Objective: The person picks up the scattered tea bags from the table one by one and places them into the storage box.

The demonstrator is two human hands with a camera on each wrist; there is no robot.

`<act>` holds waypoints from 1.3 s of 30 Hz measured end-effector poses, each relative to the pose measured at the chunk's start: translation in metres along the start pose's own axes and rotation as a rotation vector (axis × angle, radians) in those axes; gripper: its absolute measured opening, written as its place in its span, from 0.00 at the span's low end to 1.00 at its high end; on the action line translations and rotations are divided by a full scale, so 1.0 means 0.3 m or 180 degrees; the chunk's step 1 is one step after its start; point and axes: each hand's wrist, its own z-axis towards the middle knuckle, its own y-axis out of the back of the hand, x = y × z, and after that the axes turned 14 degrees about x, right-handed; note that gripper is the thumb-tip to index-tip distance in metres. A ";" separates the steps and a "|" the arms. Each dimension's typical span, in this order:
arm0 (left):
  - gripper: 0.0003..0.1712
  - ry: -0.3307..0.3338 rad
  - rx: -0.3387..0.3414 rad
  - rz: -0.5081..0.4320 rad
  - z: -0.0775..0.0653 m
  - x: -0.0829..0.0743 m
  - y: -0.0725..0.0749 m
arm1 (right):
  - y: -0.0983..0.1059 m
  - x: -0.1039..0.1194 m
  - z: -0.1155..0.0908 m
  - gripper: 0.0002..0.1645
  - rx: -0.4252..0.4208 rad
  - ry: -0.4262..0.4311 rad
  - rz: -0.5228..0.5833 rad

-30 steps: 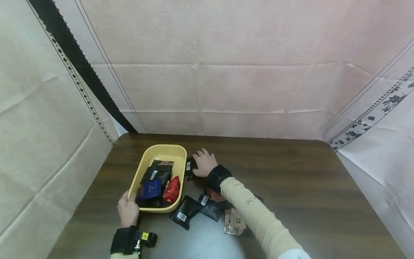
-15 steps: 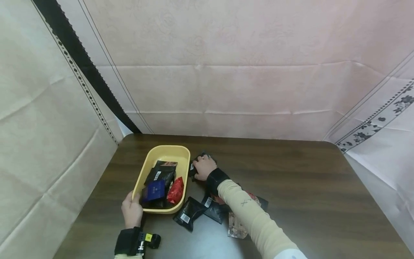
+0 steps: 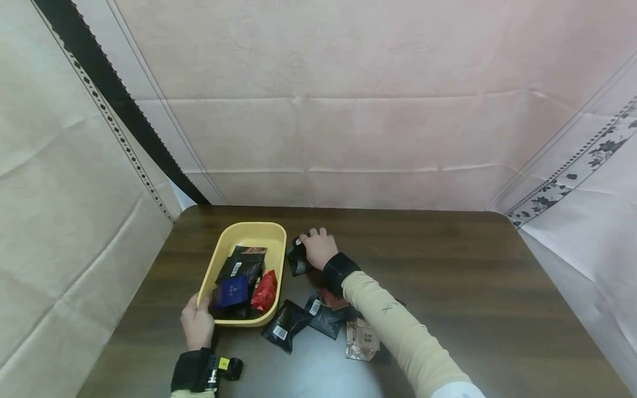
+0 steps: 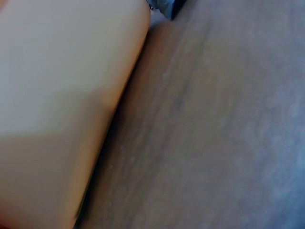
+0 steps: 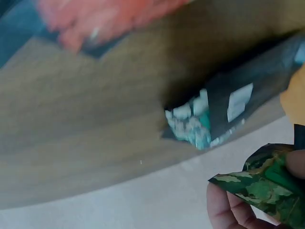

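A yellow plastic tray (image 3: 255,235) stands on the table, and my left hand (image 3: 197,326) grips its near-left rim. The tray's outer wall (image 4: 62,95) fills the left of the left wrist view. Inside lie black packets (image 3: 238,266), a dark blue packet (image 3: 231,290) and a red packet (image 3: 265,290). Just right of the tray is my right hand (image 3: 320,249); in the right wrist view it pinches a green camouflage-patterned packet (image 5: 262,186) between thumb and fingers. A black packet (image 5: 228,107) with a white label and a teal-and-white patterned end lies close by.
More packets lie in front of the tray: a black one (image 3: 286,326), a dark one (image 3: 325,319), a reddish one (image 3: 332,300) and a beige printed one (image 3: 361,338). My right forearm passes over some. The table's far edge meets a pale cloth backdrop (image 3: 318,138).
My right hand first rests over dark packets beside the tray, then draws slightly away from it to the right. The packets there have shifted. My left hand keeps its grip on the rim.
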 end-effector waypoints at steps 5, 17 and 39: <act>0.22 0.0005 -0.0014 0.0037 0.000 0.004 0.003 | 0.030 -0.002 -0.007 0.18 -0.0147 0.0000 -0.0004; 0.21 -0.0003 -0.0044 0.0026 0.001 0.004 0.010 | 0.122 0.146 0.026 0.21 -0.0052 0.0306 0.0008; 0.21 -0.0046 -0.0083 0.0037 0.007 0.003 0.006 | 0.130 0.316 0.062 0.42 0.0217 0.0635 0.0102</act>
